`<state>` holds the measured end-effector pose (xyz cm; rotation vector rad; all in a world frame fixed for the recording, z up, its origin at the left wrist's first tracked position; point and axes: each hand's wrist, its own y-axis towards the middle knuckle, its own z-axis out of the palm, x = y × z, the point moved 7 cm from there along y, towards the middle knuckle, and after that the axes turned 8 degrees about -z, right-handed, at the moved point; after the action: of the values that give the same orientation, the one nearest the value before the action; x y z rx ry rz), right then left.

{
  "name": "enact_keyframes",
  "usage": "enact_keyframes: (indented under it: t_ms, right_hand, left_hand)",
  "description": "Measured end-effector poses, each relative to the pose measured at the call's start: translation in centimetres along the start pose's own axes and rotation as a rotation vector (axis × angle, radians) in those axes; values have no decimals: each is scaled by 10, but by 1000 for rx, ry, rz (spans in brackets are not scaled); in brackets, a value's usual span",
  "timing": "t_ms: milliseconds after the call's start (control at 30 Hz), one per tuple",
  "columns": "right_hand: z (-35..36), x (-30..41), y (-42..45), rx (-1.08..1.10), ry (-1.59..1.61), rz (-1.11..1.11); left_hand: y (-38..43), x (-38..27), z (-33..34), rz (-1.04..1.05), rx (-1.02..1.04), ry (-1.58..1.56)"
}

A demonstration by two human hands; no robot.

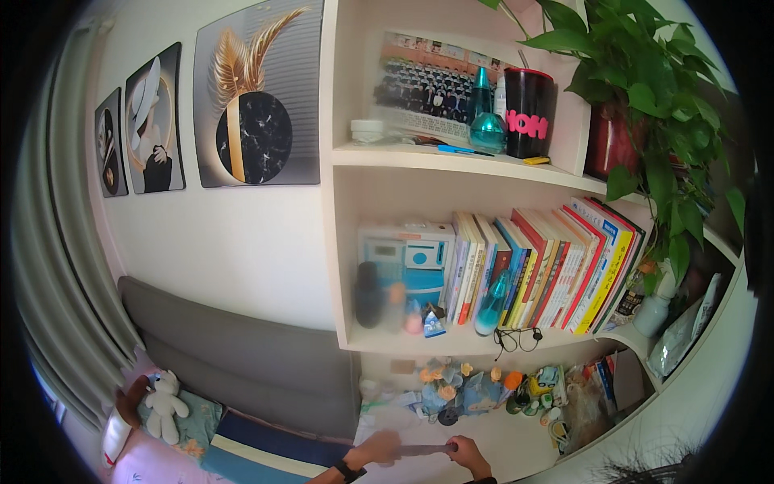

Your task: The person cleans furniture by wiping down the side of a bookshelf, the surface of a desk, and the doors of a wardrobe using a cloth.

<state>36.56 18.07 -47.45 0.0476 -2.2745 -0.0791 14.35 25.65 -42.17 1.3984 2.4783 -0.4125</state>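
Low in the view, a thin dark grey-brown strip (425,450) is stretched level between my two hands. My right hand (470,457) pinches its right end between thumb and fingers. At the other end, my left hand (378,449) is closed around the strip; its fingers are blurred, and a dark watch or band (349,470) circles that wrist. What the strip is made of cannot be made out. Both hands are above a white desktop (514,444), in front of the desk items at its back.
Artificial flowers (444,387), toy figures (544,387) and a clear plastic bag (585,399) crowd the desk's back. Shelves above hold books (544,272), a blue-white toy safe (408,260), a black cup (529,112) and a trailing plant (653,78). A bed with a plush toy (164,405) stands left.
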Motion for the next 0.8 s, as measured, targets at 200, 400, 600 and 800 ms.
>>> enact_keyframes:
  t_ms: [200, 400, 600, 800]
  right_hand:
    - [3, -5, -3, 154, 127, 2]
    - [15, -33, -5, 169, 25, 25]
    - [28, -50, -17, 190, 63, 139]
    - [29, -56, -33, -97, -31, -88]
  left_hand:
    - [-4, 24, 29, -85, 60, -207]
    - [-5, 40, 55, -115, 155, -117]
    - [-21, 55, 93, -218, 267, -183]
    - [-49, 47, 68, -251, 249, -174]
